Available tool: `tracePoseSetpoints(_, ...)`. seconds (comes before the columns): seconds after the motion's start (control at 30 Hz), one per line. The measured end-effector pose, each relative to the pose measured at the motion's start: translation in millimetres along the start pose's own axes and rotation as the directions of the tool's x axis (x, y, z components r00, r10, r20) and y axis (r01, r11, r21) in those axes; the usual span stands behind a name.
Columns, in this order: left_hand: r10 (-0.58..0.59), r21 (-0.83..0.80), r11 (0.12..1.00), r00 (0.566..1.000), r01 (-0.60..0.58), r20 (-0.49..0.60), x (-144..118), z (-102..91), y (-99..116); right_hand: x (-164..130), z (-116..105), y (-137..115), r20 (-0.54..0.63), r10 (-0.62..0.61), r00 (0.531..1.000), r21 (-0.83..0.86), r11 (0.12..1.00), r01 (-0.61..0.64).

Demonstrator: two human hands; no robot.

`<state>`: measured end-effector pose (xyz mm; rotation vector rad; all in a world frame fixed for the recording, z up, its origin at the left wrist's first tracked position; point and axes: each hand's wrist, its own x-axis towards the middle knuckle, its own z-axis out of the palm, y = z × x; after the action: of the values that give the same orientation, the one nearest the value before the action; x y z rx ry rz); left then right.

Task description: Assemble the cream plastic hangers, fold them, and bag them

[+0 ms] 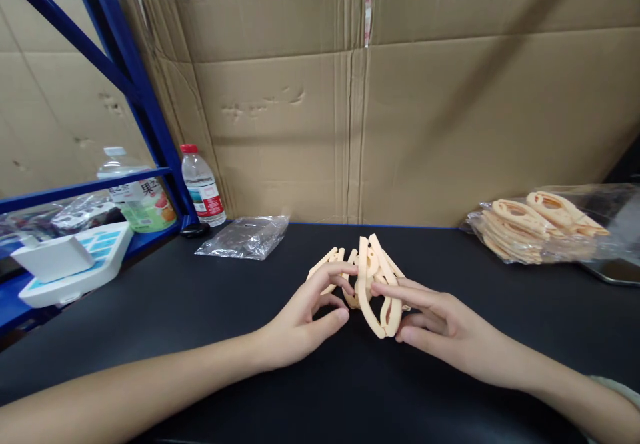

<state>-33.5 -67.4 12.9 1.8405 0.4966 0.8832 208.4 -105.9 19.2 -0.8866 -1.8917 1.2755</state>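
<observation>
Several beige plastic pieces that look like folding clothes hangers stand in a row on the black table in front of me. The nearest folding hanger is folded into a narrow loop, with its two arms pointing up. My right hand is on its right side, index finger across the front and thumb by the lower edge. On the left, my left hand curves around the row with thumb and fingers apart. Its fingertips are close to other folded hangers behind, which it partly hides. I cannot tell whether they touch.
A clear plastic bag of similar beige pieces lies at right, beside a dark flat device. An empty clear bag and a red-capped bottle are at back left. Cardboard walls the back; a blue shelf frame stands left.
</observation>
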Motion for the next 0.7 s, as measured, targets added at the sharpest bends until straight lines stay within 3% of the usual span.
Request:
tracePoseSetpoints(0.2, -0.037, 0.045, 0.998, 0.998, 0.035, 0.050, -0.8, 0.6, 0.5, -1.9, -1.7, 0.9, 0.028, -0.036, 0.999, 0.007, 0.999, 0.036)
tracePoseSetpoints(0.53, -0.103, -0.215, 0.971, 0.994, 0.109, 0.038, 3.6, -3.4, -6.0, -5.9, -8.3, 4.7, 0.059, -0.081, 0.995, -0.292, 0.952, 0.094)
tracePoseSetpoints(0.7, -0.089, -0.117, 0.989, 0.995, 0.094, 0.048, 2.1, -3.8, -3.4, -5.8, -6.6, -2.3, 0.113, -0.033, 0.993, -0.317, 0.946, 0.068)
